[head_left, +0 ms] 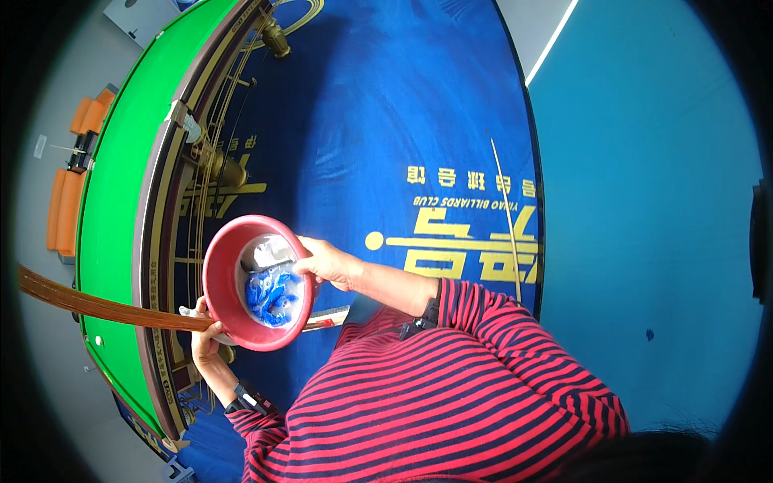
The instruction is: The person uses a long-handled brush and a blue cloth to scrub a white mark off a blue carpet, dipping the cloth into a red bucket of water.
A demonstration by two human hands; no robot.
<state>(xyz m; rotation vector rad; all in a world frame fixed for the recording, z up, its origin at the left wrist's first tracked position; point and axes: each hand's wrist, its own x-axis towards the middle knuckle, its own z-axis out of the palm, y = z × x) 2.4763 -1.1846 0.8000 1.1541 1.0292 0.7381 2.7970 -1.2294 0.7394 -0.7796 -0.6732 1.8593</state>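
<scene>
A round red plastic basin point(213, 278) is tilted toward me between my hands. In it lie crumpled blue scraps point(270, 296) and a whitish-grey crumpled piece point(268, 252). My right hand point(326, 262) grips the basin's right side, its thumb over the rim. Down at the basin's lower left, my left hand point(206, 340) is closed against its side. That hand also holds the narrow end of a long brown wooden strip point(113, 307), which reaches out leftward over the table edge. A bit of white material point(191, 311) shows beside the left fingers; its kind is unclear.
A green-topped billiard table point(121, 233) with a dark wooden rail runs along my left. A thin cue point(507, 213) lies on the blue carpet point(386, 97) to the right. Orange chairs point(66, 209) stand beyond the table. A small dark-blue speck point(650, 335) lies on the light-blue floor.
</scene>
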